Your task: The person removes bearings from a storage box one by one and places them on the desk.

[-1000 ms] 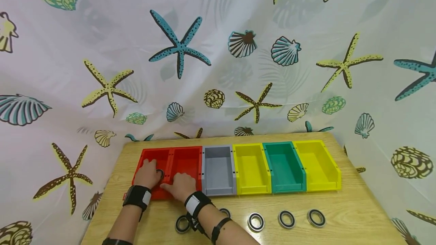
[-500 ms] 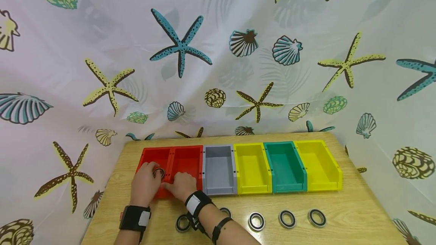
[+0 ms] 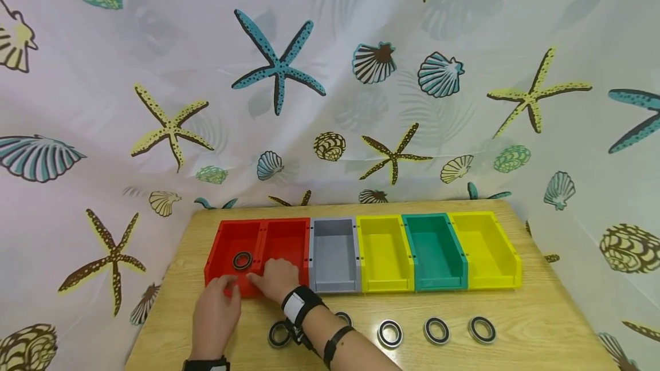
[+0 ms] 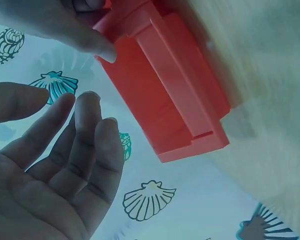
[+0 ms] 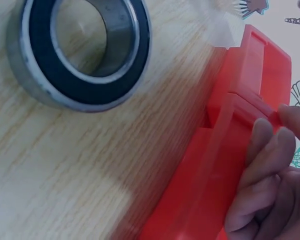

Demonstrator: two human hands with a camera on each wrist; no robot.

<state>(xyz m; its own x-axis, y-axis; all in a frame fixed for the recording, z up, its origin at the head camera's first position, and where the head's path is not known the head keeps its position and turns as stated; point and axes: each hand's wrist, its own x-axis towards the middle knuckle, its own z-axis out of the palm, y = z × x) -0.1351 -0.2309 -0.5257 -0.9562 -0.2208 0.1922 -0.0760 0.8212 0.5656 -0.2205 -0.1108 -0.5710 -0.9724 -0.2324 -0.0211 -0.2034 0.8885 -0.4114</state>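
Observation:
A ball bearing [image 3: 242,260], a black-and-silver ring, lies in the leftmost red bin [image 3: 242,231]. My left hand [image 3: 216,314] is just in front of that bin, fingers loosely bent with nothing between them; the left wrist view shows the gap between thumb and fingers of the left hand [image 4: 65,160]. At the front of the two red bins, my right hand [image 3: 278,282] grips the edge of the second red bin [image 3: 285,239]. In the right wrist view, the right hand [image 5: 270,185] has its thumb on the red rim and its fingers curled against the front.
To the right stand a grey bin [image 3: 334,251], a yellow bin [image 3: 382,251], a green bin [image 3: 432,251] and another yellow bin [image 3: 482,248]. Several bearings lie in front on the wooden table [image 3: 536,325], one bearing [image 3: 279,334] beside my right wrist. A patterned curtain [image 3: 330,102] hangs behind.
My left hand has let go of the bearing, leaving it in the leftmost red bin, and has drawn back toward me. My right hand has stayed at the red bins.

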